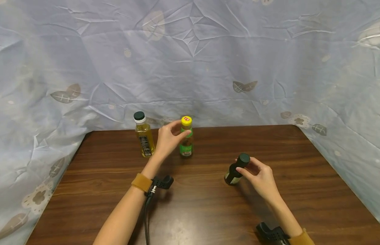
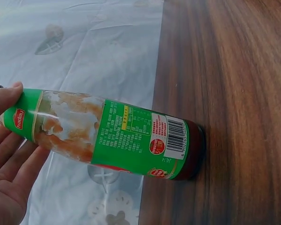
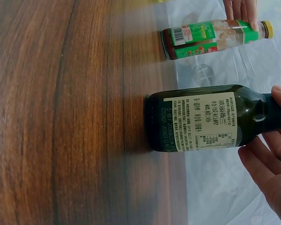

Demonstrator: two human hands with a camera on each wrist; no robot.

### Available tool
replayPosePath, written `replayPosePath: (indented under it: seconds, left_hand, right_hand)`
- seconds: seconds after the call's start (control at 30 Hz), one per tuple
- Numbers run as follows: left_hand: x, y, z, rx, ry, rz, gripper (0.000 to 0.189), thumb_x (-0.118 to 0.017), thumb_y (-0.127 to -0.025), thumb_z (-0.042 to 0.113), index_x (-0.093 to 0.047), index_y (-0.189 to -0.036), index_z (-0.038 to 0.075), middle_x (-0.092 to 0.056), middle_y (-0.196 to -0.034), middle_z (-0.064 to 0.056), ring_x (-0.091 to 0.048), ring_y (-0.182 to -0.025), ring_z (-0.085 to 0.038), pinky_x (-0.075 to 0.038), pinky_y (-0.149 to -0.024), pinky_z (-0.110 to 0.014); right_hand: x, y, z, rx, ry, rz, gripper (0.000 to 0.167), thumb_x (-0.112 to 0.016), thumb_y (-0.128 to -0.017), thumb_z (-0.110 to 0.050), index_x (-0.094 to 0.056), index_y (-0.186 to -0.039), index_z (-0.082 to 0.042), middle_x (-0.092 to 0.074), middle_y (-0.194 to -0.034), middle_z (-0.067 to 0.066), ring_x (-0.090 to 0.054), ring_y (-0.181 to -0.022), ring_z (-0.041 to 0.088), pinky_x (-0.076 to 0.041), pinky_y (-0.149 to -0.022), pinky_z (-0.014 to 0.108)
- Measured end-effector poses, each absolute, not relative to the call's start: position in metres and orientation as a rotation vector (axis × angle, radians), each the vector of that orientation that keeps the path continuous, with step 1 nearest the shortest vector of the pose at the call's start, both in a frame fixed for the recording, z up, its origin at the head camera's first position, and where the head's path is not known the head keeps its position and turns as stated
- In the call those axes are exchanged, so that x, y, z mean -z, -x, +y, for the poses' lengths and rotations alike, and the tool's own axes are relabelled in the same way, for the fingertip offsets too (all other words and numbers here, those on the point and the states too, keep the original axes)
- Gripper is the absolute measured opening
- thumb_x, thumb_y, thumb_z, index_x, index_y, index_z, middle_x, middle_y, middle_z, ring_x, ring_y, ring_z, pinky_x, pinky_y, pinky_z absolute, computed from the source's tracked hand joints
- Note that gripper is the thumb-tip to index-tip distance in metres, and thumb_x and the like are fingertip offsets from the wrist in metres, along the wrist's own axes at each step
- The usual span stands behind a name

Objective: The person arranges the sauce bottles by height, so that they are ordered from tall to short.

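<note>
My left hand [image 1: 169,139] pinches the neck of a glass sauce bottle [image 1: 186,149] with a yellow cap and green labels. It stands upright near the table's back edge; the left wrist view shows reddish-brown residue inside the sauce bottle [image 2: 70,129] and a barcode low on its label. Toward the right, my right hand [image 1: 263,178] holds a small dark green olive oil bottle [image 1: 232,174] by its neck, just under the dark cap. Its cream label with printed text faces the right wrist camera on the olive oil bottle [image 3: 203,119]. The base is at the tabletop.
A clear bottle of yellow oil [image 1: 145,141] with a dark green cap stands left of my left hand. The brown wooden table [image 1: 190,204] ends at a pale patterned cloth [image 1: 193,68] behind. A black cable [image 1: 146,217] runs from the left wrist camera [image 1: 163,182].
</note>
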State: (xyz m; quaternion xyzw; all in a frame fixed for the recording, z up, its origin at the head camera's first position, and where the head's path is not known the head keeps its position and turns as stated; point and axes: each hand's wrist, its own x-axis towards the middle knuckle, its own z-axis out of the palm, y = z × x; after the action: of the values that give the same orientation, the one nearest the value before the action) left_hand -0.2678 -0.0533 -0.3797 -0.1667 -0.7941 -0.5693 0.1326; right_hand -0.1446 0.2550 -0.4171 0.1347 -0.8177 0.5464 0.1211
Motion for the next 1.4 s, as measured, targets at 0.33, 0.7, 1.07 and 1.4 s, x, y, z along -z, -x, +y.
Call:
replayPosePath:
  seconds: [0.33, 0.7, 1.07, 1.4]
  left_hand:
    - [0.378, 0.272, -0.053, 1.623, 0.506, -2.372, 0.048, -0.079, -0.086, 0.021, -0.063, -0.127, 0.002, -0.066, -0.12, -0.015, -0.064, -0.11, -0.025, -0.055, -0.091, -0.026]
    - [0.377, 0.27, -0.053, 1.659, 0.519, -2.385, 0.048, -0.078, -0.086, 0.02, -0.062, -0.128, 0.002, -0.066, -0.12, -0.014, -0.064, -0.111, -0.024, -0.055, -0.092, -0.025]
    - [0.379, 0.272, -0.055, 1.641, 0.504, -2.403, 0.049, -0.078, -0.087, 0.021, -0.061, -0.129, 0.002, -0.066, -0.12, -0.015, -0.063, -0.111, -0.025, -0.054, -0.093, -0.027]
    - [0.38, 0.272, -0.053, 1.678, 0.492, -2.393, 0.049, -0.079, -0.086, 0.021, -0.062, -0.129, 0.003, -0.066, -0.119, -0.013, -0.064, -0.111, -0.024, -0.054, -0.092, -0.024]
  right_hand:
    - [0.415, 0.143, 0.252, -1.594, -0.392, -2.369, 0.031, -0.073, -0.089, -0.005, -0.067, -0.119, -0.004, -0.069, -0.115, 0.015, -0.066, -0.105, 0.013, -0.053, -0.092, 0.02]
    - [0.414, 0.145, 0.252, -1.571, -0.401, -2.37, 0.03, -0.074, -0.088, -0.004, -0.067, -0.118, -0.004, -0.069, -0.114, 0.016, -0.066, -0.104, 0.014, -0.053, -0.091, 0.021]
    - [0.4, 0.16, 0.247, -1.505, -0.396, -2.419, 0.03, -0.075, -0.088, -0.009, -0.069, -0.117, -0.007, -0.071, -0.111, 0.008, -0.067, -0.1, 0.013, -0.055, -0.086, 0.018]
    - [0.386, 0.202, 0.242, -1.376, -0.345, -2.512, 0.028, -0.075, -0.089, -0.017, -0.069, -0.112, -0.002, -0.071, -0.099, 0.012, -0.068, -0.091, 0.023, -0.055, -0.079, 0.019]
